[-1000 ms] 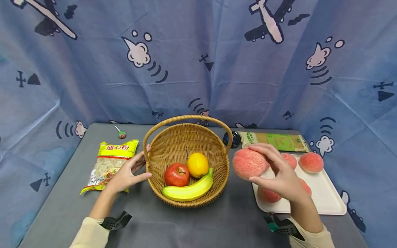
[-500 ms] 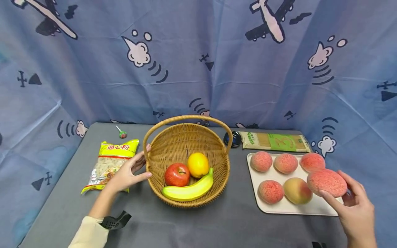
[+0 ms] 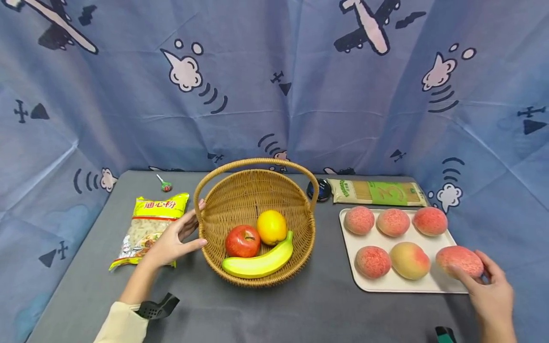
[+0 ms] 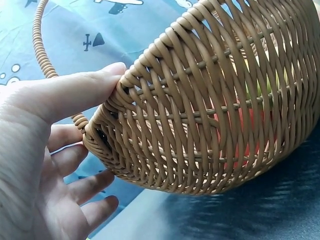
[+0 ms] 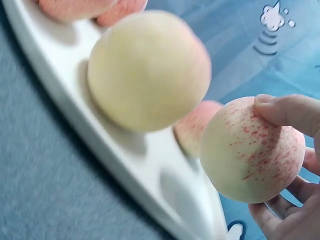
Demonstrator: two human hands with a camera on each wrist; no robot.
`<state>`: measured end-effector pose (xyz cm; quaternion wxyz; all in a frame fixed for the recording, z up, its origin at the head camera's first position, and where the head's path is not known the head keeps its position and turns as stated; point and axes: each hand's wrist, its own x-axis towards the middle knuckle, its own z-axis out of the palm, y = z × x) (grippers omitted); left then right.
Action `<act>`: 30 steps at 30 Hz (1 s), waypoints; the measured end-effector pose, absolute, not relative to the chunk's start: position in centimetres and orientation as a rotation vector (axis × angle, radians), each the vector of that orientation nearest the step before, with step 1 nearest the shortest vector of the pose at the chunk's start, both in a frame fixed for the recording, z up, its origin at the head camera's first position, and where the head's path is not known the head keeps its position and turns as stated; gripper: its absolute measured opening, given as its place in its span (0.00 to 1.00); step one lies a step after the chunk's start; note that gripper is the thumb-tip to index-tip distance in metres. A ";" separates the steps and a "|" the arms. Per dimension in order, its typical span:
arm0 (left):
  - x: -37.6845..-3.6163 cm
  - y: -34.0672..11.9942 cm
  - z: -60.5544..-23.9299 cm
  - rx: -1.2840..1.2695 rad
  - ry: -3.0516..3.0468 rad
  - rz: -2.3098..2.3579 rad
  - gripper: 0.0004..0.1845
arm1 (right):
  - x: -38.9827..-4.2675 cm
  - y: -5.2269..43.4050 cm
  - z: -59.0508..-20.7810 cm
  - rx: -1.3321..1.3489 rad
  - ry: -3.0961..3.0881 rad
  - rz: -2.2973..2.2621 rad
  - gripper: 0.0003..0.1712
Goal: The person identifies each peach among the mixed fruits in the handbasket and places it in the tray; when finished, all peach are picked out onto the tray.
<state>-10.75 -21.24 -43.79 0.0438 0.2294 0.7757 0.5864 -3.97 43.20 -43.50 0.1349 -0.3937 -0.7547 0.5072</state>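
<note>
My right hand (image 3: 489,290) grips a pink speckled peach (image 3: 460,260) (image 5: 252,150) at the front right corner of the white tray (image 3: 394,284), just above or on its surface. Several more peaches lie on the tray, among them a yellowish one (image 3: 409,260) (image 5: 148,70). My left hand (image 3: 173,238) (image 4: 45,165) holds the left rim of the wicker basket (image 3: 240,195) (image 4: 210,115), thumb on the rim and fingers spread against the outer wall. The basket holds a red apple (image 3: 242,241), an orange (image 3: 271,227) and a banana (image 3: 257,263).
A yellow pasta bag (image 3: 150,226) lies left of the basket, with a lollipop (image 3: 165,184) behind it. A spaghetti packet (image 3: 377,192) and a dark round object (image 3: 321,189) lie behind the tray. Blue printed cloth walls the grey table (image 3: 274,309) on three sides.
My right hand carried the peach from beside the basket rightward across the tray and lowered it to the tray's front right corner. The left hand stayed on the basket rim.
</note>
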 end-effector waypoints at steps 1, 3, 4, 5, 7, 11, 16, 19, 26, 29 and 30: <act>-10.7 -21.3 -43.8 0.700 2.372 1.792 0.42 | -4.1 43.4 -43.8 -1.166 -2.236 1.444 0.48; -10.6 -21.3 -44.0 0.704 2.367 1.792 0.42 | -4.3 43.8 -44.3 -1.203 -2.327 1.389 0.49; -10.6 -21.3 -44.0 0.707 2.358 1.794 0.42 | -4.3 44.0 -44.4 -1.215 -2.386 1.342 0.49; -10.6 -21.3 -44.1 0.708 2.350 1.796 0.42 | -4.4 44.1 -44.6 -1.225 -2.424 1.318 0.50; -10.6 -21.4 -44.1 0.712 2.341 1.802 0.42 | -4.6 44.4 -45.0 -1.231 -2.477 1.289 0.50; -10.6 -21.5 -44.0 0.706 2.341 1.819 0.42 | -5.1 44.5 -45.7 -1.243 -2.517 1.278 0.52; -10.5 -21.7 -43.8 0.705 2.352 1.804 0.42 | -5.4 44.3 -46.3 -1.189 -2.492 1.353 0.50; -10.3 -21.9 -43.7 0.686 2.365 1.796 0.42 | -5.6 44.1 -46.6 -1.109 -2.531 1.350 0.51; -10.1 -22.2 -43.5 0.685 2.398 1.793 0.43 | -6.2 44.1 -46.7 -0.935 -2.620 1.349 0.52; -10.0 -22.0 -43.5 0.702 2.412 1.796 0.42 | -5.9 44.0 -46.6 -0.982 -2.587 1.356 0.53; -10.0 -22.0 -43.6 0.709 2.419 1.797 0.42 | -5.6 44.0 -46.5 -0.992 -2.574 1.355 0.53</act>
